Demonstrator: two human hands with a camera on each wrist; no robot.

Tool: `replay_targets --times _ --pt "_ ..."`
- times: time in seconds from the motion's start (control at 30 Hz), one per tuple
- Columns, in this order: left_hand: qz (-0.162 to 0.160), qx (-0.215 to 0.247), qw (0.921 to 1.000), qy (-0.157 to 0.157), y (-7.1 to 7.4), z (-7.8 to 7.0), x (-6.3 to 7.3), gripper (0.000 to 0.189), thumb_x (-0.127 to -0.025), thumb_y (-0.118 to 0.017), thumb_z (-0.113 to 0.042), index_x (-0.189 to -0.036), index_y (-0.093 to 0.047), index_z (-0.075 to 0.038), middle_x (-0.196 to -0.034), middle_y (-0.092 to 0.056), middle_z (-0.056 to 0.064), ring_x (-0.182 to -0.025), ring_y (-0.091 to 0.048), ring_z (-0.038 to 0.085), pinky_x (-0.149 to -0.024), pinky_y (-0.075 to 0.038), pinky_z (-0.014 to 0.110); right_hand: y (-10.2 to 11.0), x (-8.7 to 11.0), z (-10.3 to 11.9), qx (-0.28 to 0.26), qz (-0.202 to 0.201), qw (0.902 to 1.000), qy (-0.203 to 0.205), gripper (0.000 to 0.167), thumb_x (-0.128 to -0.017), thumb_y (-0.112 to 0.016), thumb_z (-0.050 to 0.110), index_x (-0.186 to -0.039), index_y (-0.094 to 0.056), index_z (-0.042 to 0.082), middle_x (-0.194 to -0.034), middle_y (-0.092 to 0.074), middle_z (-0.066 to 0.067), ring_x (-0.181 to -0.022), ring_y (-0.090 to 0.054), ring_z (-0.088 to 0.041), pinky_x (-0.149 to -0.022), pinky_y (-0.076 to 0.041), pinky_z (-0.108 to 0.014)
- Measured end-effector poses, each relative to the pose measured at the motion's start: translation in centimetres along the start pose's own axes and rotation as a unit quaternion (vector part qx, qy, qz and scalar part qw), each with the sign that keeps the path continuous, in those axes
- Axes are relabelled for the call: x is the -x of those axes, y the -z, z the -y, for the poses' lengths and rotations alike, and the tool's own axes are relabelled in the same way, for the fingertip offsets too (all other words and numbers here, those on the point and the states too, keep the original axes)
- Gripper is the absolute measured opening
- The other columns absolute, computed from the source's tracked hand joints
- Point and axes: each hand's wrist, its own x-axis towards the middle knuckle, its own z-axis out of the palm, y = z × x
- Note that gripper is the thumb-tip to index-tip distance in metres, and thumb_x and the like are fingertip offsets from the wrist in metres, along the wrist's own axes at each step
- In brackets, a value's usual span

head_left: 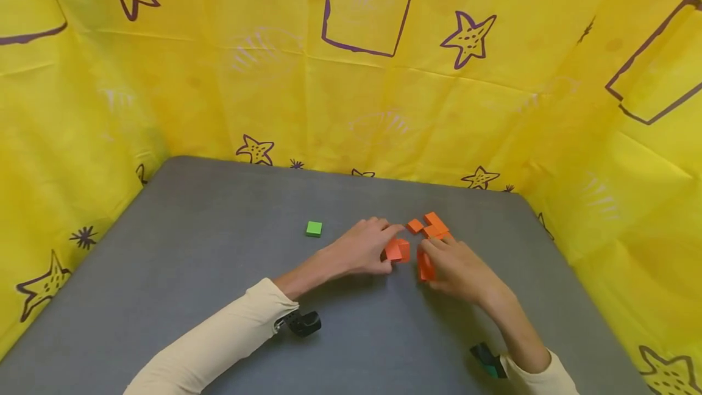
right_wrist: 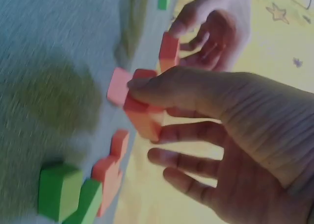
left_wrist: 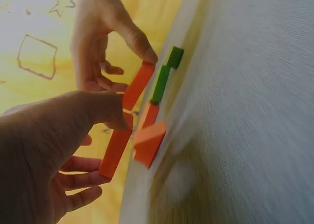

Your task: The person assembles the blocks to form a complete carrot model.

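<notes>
My left hand (head_left: 364,245) pinches an orange block (left_wrist: 117,148) between thumb and fingers, raised off the table in the left wrist view. Close to its right, my right hand (head_left: 460,268) grips another orange block (right_wrist: 143,117), the thumb across its face. A small gap separates the two held pieces in the head view. Just beyond the right hand lie several orange blocks (head_left: 436,224), one of them a small separate piece (head_left: 415,226). The right wrist view also has a flat-looking orange piece (right_wrist: 117,87) behind the right thumb.
A lone green block (head_left: 314,228) lies left of the hands. More green blocks (right_wrist: 60,190) stand near the orange group in the right wrist view; the head view does not show them. Yellow patterned cloth (head_left: 351,102) rises around the grey table (head_left: 230,212).
</notes>
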Motion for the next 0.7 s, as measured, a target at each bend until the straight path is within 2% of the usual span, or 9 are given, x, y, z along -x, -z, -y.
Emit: replay_targets --times 0.1,0.17,0.33,0.53,0.7 --pt "0.008 0.02 0.9997 0.007 0.8 0.9 2.2 0.068 -0.089 -0.071 -0.029 -0.153 -0.051 -0.013 -0.137 -0.066 0.007 -0.122 -0.061 0.025 -0.109 -0.05 0.044 0.0 -0.8 0.8 -0.015 -0.007 0.9996 0.021 0.043 -0.075 -0.093 0.018 -0.106 -0.062 0.016 -0.095 -0.061 0.006 -0.085 -0.053 -0.013 -0.072 -0.048 -0.033" --pt "0.009 0.031 0.9994 0.007 1.2 1.3 3.6 0.069 -0.089 -0.072 -0.027 -0.153 -0.051 -0.012 -0.139 -0.065 0.008 -0.125 -0.061 0.027 -0.11 -0.049 0.046 -0.1 -1.3 1.4 -0.022 -0.003 0.9993 0.029 0.045 -0.077 -0.092 0.019 -0.112 -0.065 0.013 -0.101 -0.064 0.005 -0.09 -0.056 -0.014 -0.079 -0.052 -0.035" --pt "0.007 0.045 0.9989 0.01 1.9 2.3 6.3 0.068 -0.089 -0.073 -0.026 -0.152 -0.052 -0.014 -0.139 -0.067 0.005 -0.121 -0.062 0.024 -0.104 -0.051 0.044 -0.5 -2.6 2.7 -0.019 0.004 0.9982 0.057 0.051 -0.081 -0.089 0.024 -0.123 -0.066 0.006 -0.109 -0.067 0.0 -0.097 -0.059 -0.018 -0.086 -0.055 -0.038" --pt "0.026 0.056 0.9977 0.026 2.6 3.0 8.9 0.07 -0.088 -0.077 -0.026 -0.152 -0.052 -0.011 -0.142 -0.066 0.004 -0.124 -0.061 0.025 -0.106 -0.051 0.044 -1.3 -4.3 4.7 -0.026 0.011 0.996 0.085 0.046 -0.083 -0.088 0.029 -0.12 -0.066 0.01 -0.108 -0.067 0.0 -0.099 -0.059 -0.018 -0.087 -0.055 -0.038" --pt "0.044 0.072 0.9959 0.032 2.2 3.5 10.3 0.072 -0.087 -0.08 -0.026 -0.152 -0.052 -0.012 -0.144 -0.065 0.001 -0.127 -0.06 0.022 -0.11 -0.052 0.043 -2.7 -5.0 5.7 -0.023 0.025 0.9927 0.116 0.047 -0.084 -0.087 0.033 -0.12 -0.066 0.011 -0.106 -0.066 0.001 -0.095 -0.059 -0.017 -0.087 -0.055 -0.036"
